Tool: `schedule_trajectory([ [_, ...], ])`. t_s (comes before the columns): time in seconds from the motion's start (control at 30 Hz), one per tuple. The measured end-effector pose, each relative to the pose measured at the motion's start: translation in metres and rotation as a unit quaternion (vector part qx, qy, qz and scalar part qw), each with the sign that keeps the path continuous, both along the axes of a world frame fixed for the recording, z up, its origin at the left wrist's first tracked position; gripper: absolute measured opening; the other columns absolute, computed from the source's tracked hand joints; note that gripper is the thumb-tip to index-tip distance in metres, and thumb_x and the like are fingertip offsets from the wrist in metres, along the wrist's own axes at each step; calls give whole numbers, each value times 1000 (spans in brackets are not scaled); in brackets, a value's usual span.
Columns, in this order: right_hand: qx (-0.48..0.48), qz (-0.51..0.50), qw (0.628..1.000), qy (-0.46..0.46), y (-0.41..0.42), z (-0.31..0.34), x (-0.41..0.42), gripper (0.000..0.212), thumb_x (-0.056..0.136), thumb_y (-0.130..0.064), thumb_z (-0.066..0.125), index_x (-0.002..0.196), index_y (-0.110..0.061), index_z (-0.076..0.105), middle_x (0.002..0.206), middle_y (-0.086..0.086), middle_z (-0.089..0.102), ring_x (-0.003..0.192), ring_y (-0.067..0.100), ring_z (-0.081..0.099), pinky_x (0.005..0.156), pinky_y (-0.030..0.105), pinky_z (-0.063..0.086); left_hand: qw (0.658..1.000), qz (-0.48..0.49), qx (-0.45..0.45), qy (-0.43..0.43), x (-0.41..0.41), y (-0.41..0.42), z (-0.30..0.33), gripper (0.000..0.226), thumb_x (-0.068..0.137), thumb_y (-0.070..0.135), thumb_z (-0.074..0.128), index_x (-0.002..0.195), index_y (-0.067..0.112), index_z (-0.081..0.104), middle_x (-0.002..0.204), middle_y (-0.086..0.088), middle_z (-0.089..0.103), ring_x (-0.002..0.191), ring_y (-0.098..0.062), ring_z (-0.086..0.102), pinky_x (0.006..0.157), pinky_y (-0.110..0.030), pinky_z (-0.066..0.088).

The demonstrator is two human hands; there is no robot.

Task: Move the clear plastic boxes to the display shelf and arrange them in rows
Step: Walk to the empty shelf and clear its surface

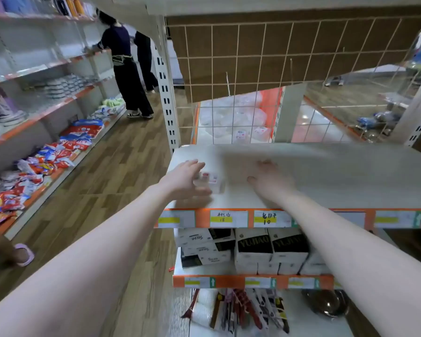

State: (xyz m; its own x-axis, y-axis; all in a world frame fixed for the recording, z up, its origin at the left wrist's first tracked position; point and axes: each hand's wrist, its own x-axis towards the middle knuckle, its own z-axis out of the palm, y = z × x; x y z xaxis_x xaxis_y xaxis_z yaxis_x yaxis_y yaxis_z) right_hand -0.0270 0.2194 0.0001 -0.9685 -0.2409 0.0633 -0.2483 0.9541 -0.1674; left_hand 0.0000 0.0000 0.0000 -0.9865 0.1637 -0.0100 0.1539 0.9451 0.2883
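Note:
A small clear plastic box point(213, 182) with a red-and-white label sits near the left front corner of the white display shelf point(338, 176). My left hand point(184, 180) is at the box's left side, fingers spread and thumb below it; motion blur hides whether it touches the box. My right hand point(269, 180) lies flat on the shelf board just right of the box, fingers straight. More clear boxes point(241, 117) in wrapping are piled behind the wire grid, on the far side of the shelf.
A wire grid panel point(265, 81) backs the shelf. Boxed goods point(253, 251) fill the tier below, with packets and a metal bowl point(326, 304) lower still. Left across the wooden aisle runs a long shelf of snack bags point(58, 152); two people point(129, 69) stand there.

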Motion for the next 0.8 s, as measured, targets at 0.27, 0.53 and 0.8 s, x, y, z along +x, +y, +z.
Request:
schedule_trajectory([
  [0.27,-20,-14,1000,18,5,-17,-1,43,97,-32,39,130,-5,42,135,21,42,124,33,39,93,36,35,999,-19,-3,34,-13,1,-21,85,81,50,64,146,8,29,150,-9,32,140,-22,25,114,-36,22],
  [0.53,-31,-14,999,16,7,-22,0,42,97,-31,38,130,-5,45,131,19,46,120,33,43,92,37,37,997,-19,-19,67,-16,5,-21,78,81,54,62,140,9,39,132,-11,51,123,-29,44,101,-41,38],
  [0.8,-19,-4,1000,13,3,-17,2,41,97,-29,37,129,-5,45,129,17,47,118,34,44,89,37,39,997,39,-46,48,-12,18,-9,60,80,53,64,118,7,53,114,-12,51,110,-29,47,90,-40,42],
])
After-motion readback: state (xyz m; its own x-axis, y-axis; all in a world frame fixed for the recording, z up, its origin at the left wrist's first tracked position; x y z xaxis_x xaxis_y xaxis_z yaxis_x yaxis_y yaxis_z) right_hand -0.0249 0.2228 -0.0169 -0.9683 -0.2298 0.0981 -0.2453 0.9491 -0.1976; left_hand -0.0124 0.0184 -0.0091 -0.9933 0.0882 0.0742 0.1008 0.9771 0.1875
